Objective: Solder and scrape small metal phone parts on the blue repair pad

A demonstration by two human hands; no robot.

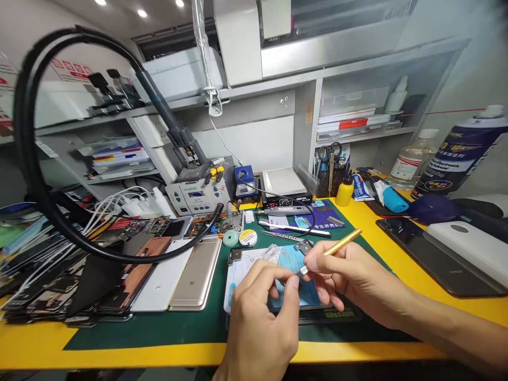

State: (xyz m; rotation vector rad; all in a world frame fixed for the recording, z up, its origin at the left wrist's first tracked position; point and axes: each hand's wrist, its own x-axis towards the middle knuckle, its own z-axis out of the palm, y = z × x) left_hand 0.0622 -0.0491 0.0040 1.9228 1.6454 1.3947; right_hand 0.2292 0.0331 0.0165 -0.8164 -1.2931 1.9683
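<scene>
My left hand (265, 307) pinches a small dark part (300, 274) between thumb and forefinger. Close beside it, at the right fingertips, is a small silver piece (304, 270); whether the two are joined I cannot tell. My right hand (349, 270) is closed around a slim gold pen-like tool (343, 242), whose tip is hidden by the fingers. Below both hands lies a blue and white sheet (289, 259) on the green mat (190, 328). Small dark circuit pieces (235, 255) rest at the sheet's upper left and at its upper edge (304, 246).
Phones (196, 275) and stacked phone parts (43, 291) fill the left side. A black hose (24, 132) loops over them. Behind are a soldering station (198, 193), tweezers (283, 235) and a yellow bottle (345, 191). A dark phone (436, 259) and a spray can (456, 153) stand right.
</scene>
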